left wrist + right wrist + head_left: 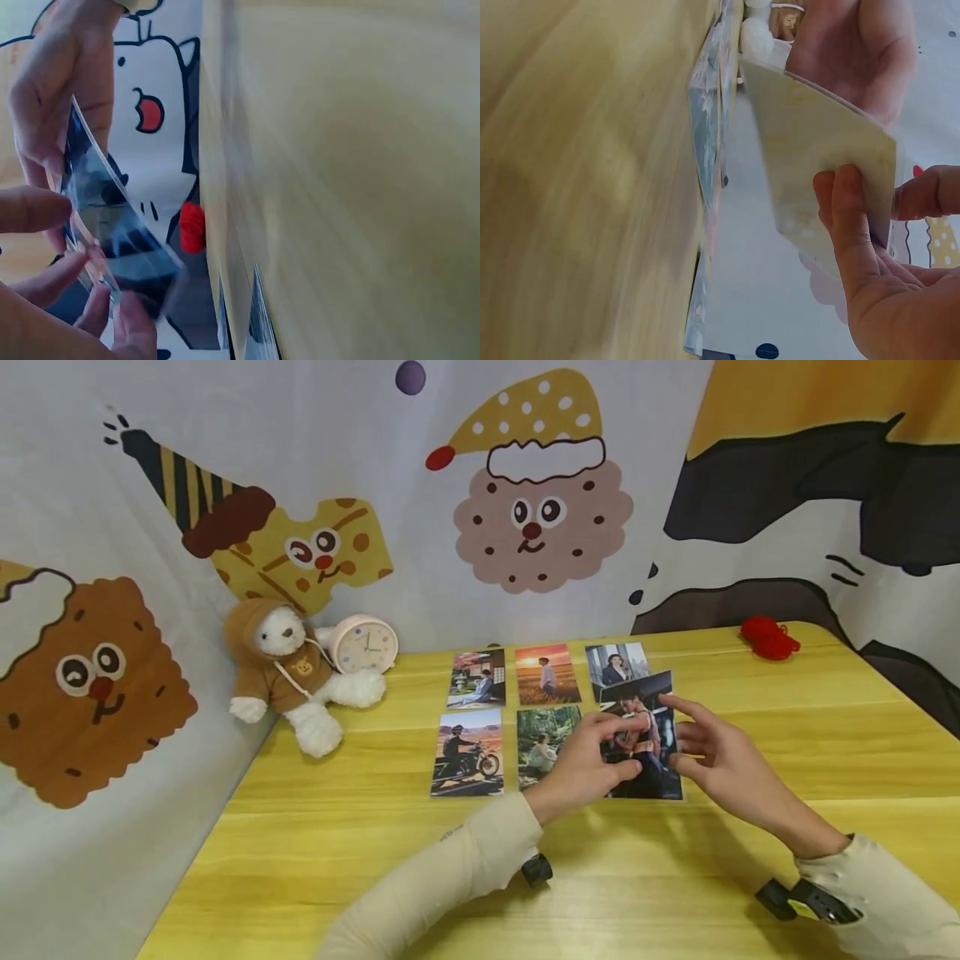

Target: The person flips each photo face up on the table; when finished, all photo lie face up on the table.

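Note:
A photo card (636, 743) printed with a person in dark surroundings is held tilted up off the table. My right hand (727, 768) pinches its right edge. In the right wrist view, right fingers (851, 217) lie against its pale back (817, 142). My left hand (588, 760) is in front of the card, index finger and thumb reaching over its printed face; in the left wrist view several left fingertips (135, 319) touch that face. Flat beneath are a suited-person card (617, 662), partly covered, and a forest card (536, 743), overlapped by the left hand.
Other cards lie in two rows: a garden scene (487, 668), a sunset field (547, 672) and a motorcycle rider (468, 752). A plush bear (288, 668) and a round clock (365, 645) are at the back left. Red yarn (770, 639) sits at the back right.

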`<action>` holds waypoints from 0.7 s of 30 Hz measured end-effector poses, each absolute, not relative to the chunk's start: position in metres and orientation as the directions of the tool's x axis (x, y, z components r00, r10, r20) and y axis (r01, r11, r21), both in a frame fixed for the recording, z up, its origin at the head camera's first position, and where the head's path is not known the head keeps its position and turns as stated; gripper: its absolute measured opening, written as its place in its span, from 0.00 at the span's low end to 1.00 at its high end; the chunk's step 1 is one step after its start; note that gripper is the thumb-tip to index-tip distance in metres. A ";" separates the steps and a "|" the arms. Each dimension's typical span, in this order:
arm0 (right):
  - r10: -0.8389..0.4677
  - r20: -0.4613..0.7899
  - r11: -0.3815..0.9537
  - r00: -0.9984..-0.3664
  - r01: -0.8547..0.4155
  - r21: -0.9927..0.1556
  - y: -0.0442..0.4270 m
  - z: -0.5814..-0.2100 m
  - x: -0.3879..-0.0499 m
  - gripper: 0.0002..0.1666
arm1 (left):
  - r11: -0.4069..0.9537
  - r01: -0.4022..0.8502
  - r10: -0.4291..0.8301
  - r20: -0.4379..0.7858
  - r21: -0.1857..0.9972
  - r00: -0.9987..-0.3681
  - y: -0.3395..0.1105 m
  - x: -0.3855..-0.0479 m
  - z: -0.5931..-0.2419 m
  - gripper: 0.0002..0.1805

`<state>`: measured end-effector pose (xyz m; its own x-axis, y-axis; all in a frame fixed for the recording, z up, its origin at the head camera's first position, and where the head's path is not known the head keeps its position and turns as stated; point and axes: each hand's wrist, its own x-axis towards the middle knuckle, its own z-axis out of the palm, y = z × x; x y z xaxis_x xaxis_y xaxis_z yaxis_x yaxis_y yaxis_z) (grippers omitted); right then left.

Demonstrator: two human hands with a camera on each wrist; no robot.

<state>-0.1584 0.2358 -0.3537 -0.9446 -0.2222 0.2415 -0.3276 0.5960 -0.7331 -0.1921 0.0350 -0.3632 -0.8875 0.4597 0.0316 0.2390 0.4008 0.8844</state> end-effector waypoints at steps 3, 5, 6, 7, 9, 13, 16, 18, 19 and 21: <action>-0.207 0.222 0.584 -0.953 -0.302 -0.754 0.237 -0.353 -0.159 0.43 | 0.459 0.237 0.417 0.028 0.856 -0.909 0.034 -0.194 -0.364 0.29; -0.205 0.216 0.563 -0.955 -0.295 -0.772 0.238 -0.351 -0.158 0.43 | 0.475 0.237 0.398 0.033 0.847 -0.917 0.032 -0.196 -0.366 0.30; -0.205 0.214 0.547 -0.955 -0.293 -0.784 0.239 -0.351 -0.158 0.43 | 0.474 0.233 0.393 0.033 0.849 -0.919 0.031 -0.196 -0.366 0.30; -0.207 0.210 0.532 -0.955 -0.291 -0.795 0.240 -0.351 -0.158 0.43 | 0.471 0.225 0.385 0.031 0.853 -0.922 0.029 -0.197 -0.367 0.31; -0.208 0.200 0.507 -0.957 -0.281 -0.815 0.243 -0.352 -0.159 0.43 | 0.450 0.192 0.376 0.010 0.872 -0.927 0.026 -0.199 -0.367 0.32; -0.216 0.188 0.433 -0.958 -0.267 -0.861 0.252 -0.356 -0.161 0.42 | 0.381 0.103 0.357 -0.043 0.919 -0.933 0.020 -0.202 -0.364 0.34; -0.219 0.158 0.377 -0.963 -0.233 -0.896 0.258 -0.358 -0.163 0.41 | 0.343 0.076 0.344 -0.050 0.936 -0.938 0.018 -0.204 -0.363 0.34; -0.213 0.128 0.359 -0.969 -0.199 -0.912 0.261 -0.358 -0.164 0.40 | 0.338 0.080 0.338 -0.042 0.938 -0.940 0.018 -0.205 -0.363 0.34; -0.206 0.112 0.362 -0.972 -0.182 -0.914 0.261 -0.358 -0.165 0.39 | 0.344 0.085 0.335 -0.038 0.935 -0.941 0.018 -0.205 -0.363 0.34; -0.188 0.089 0.398 -0.978 -0.158 -0.903 0.262 -0.358 -0.168 0.38 | 0.360 0.097 0.331 -0.030 0.928 -0.943 0.019 -0.206 -0.364 0.34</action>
<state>-0.1678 0.2621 -0.3582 -0.9782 -0.1878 0.0888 -0.1585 0.3984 -0.9034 -0.2063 0.0186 -0.3642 -0.9433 0.3307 -0.0301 0.0965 0.3597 0.9280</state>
